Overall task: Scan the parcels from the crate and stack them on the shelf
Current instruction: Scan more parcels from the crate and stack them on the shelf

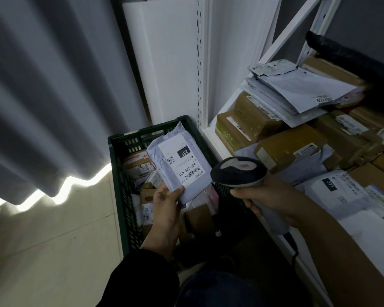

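My left hand (165, 209) grips the near corner of a grey poly-mailer parcel (177, 160) with a white label reading 231, held up over the dark green crate (120, 173). My right hand (268, 196) grips the handle of a grey barcode scanner (238, 170), whose head sits just right of the parcel's label. The crate on the floor holds several small boxes and bags. On the right, the white shelf (211, 134) carries stacked cardboard boxes (290, 145) and grey mailers (297, 89).
A grey curtain (42, 96) hangs at the left over a pale tiled floor (53, 240). White foam boards (164, 58) lean behind the crate. The scanner's cable (294, 251) drops along the shelf edge. A dark rolled item (346, 56) lies on the shelf's upper right.
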